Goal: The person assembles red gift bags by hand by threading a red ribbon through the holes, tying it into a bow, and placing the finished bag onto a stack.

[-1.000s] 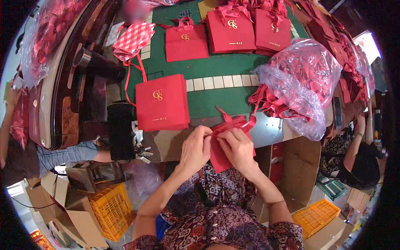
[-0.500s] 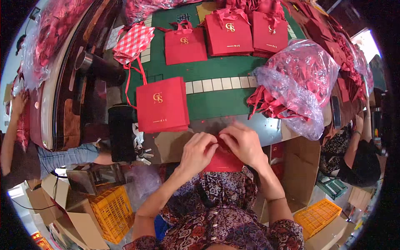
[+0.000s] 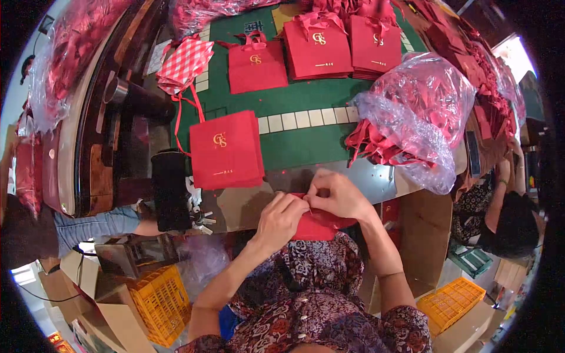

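Two hands, one left hand [image 3: 278, 219] and one right hand [image 3: 341, 196], hold one red bag [image 3: 316, 227] in their fingers. Red bags make four groups: one pile [image 3: 226, 150] left of the fingers and three [image 3: 257, 66] [image 3: 318, 47] [image 3: 376, 44] far past them. I can't count each group's bags. Four gold marks [image 3: 219, 139] show there. One checked cloth [image 3: 186, 62] and one dark cup [image 3: 141, 100] are left, past the fingers. Two orange crates [image 3: 159, 306] [image 3: 451, 302] sit lower, one on each side.
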Tool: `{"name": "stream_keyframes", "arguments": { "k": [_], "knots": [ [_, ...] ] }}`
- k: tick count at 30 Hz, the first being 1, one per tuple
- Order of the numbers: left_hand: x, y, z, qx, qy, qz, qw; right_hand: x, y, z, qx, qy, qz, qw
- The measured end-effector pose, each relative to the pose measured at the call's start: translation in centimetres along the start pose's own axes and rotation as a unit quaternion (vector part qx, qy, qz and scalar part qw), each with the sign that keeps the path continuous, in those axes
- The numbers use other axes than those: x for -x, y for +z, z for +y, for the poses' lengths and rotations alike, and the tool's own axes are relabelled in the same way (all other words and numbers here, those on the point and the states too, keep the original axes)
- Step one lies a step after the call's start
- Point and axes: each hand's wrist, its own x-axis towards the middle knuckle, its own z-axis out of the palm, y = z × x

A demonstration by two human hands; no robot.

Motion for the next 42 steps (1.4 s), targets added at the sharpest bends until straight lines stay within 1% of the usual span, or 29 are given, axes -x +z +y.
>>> {"name": "stream_keyframes", "arguments": {
  "k": [2,4,6,7,8,10,11,13,14,16,17,18,21,23,24,25,27,28,30,31,33,35,36,37,39,40,41,42],
  "knots": [
    [-0.1,-0.1,0.1,-0.008,-0.026,0.013,1.0,-0.4,0.9,0.7,-0.058,-0.03,0.044,0.997],
    [-0.3,-0.7,0.0,-0.004,-0.034,0.011,0.999,-0.3,1.3,0.1,-0.073,-0.021,0.06,0.995],
    [-0.6,-1.1,-0.4,0.014,-0.056,-0.007,0.998,-0.5,1.7,-0.2,-0.08,0.013,0.082,0.993],
    [-0.9,-1.5,-0.2,0.014,-0.07,-0.02,0.997,-0.6,2.1,0.2,-0.074,0.008,0.09,0.993],
    [-1.0,-1.5,-0.3,0.014,-0.069,-0.021,0.997,-0.7,2.2,0.3,-0.074,0.008,0.092,0.993],
    [-1.3,-1.5,-0.4,0.031,-0.072,0.001,0.997,-0.9,2.3,0.5,-0.12,0.055,0.074,0.988],
    [-1.4,-1.5,-0.6,0.02,-0.058,0.006,0.998,-1.1,2.5,1.1,-0.098,0.028,0.084,0.991],
    [-1.5,-1.8,-0.2,0.06,-0.084,-0.021,0.994,-1.6,2.8,1.2,-0.115,0.053,0.16,0.979],
    [-1.2,-2.0,0.6,0.085,-0.141,-0.07,0.984,-2.0,2.7,2.2,-0.114,0.077,0.189,0.972],
    [-1.0,-1.5,0.7,0.073,-0.131,-0.043,0.988,-2.4,1.2,1.6,-0.085,0.089,0.176,0.977],
    [-1.2,-1.7,0.4,0.069,-0.154,-0.039,0.985,-2.3,0.8,0.9,-0.057,0.091,0.17,0.98],
    [-1.4,-1.6,0.2,0.061,-0.162,-0.042,0.984,-2.2,0.8,1.1,-0.058,0.092,0.171,0.979],
    [-1.6,-0.7,-0.7,0.059,-0.177,-0.042,0.982,-1.8,0.0,1.4,-0.004,0.03,0.247,0.969],
    [-1.6,-0.2,-1.1,0.046,-0.182,-0.039,0.981,-1.2,-1.1,0.5,0.024,0.088,0.233,0.968],
    [-1.6,-0.1,-1.4,0.051,-0.168,-0.032,0.984,-0.9,-0.9,0.9,0.085,0.079,0.243,0.963],
    [-1.5,0.0,-1.6,0.051,-0.168,-0.034,0.984,-0.6,-0.6,1.2,0.084,0.08,0.244,0.963],
    [-1.9,0.3,-1.5,0.016,-0.188,-0.024,0.982,-0.1,-0.1,1.2,0.127,0.125,0.224,0.958],
    [-2.5,0.3,-1.0,-0.007,-0.193,-0.023,0.981,0.1,0.1,1.3,0.159,0.106,0.218,0.957],
    [-3.1,0.9,-1.1,-0.077,-0.126,0.025,0.989,0.1,0.5,1.4,0.15,0.099,0.225,0.958],
    [-3.5,1.1,-0.9,-0.078,-0.137,0.018,0.987,0.1,0.7,1.5,0.141,0.093,0.232,0.958],
    [-4.0,1.6,-1.1,-0.111,-0.12,0.004,0.987,0.3,1.0,1.6,0.151,0.082,0.241,0.955],
    [-4.4,2.5,-1.7,-0.12,-0.116,0.009,0.986,0.4,0.8,1.8,0.075,0.074,0.241,0.965],
    [-4.6,2.7,-2.0,-0.119,-0.117,0.006,0.986,0.5,0.8,2.3,0.035,0.1,0.226,0.968],
    [-4.7,2.9,-2.1,-0.117,-0.117,0.002,0.986,0.6,0.6,2.6,0.036,0.1,0.227,0.968],
    [-4.6,3.1,-2.2,-0.112,-0.118,0.014,0.987,0.8,0.2,3.0,-0.055,0.115,0.202,0.971],
    [-4.6,3.1,-2.2,-0.065,-0.136,0.025,0.988,0.8,0.3,3.3,-0.097,0.113,0.191,0.97],
    [-4.5,3.1,-2.2,-0.017,-0.154,0.036,0.987,0.8,0.3,3.6,-0.097,0.112,0.192,0.97],
    [-4.4,2.9,-2.0,0.019,-0.186,0.022,0.982,0.7,0.3,3.7,-0.158,0.114,0.166,0.967]
  ]
}}
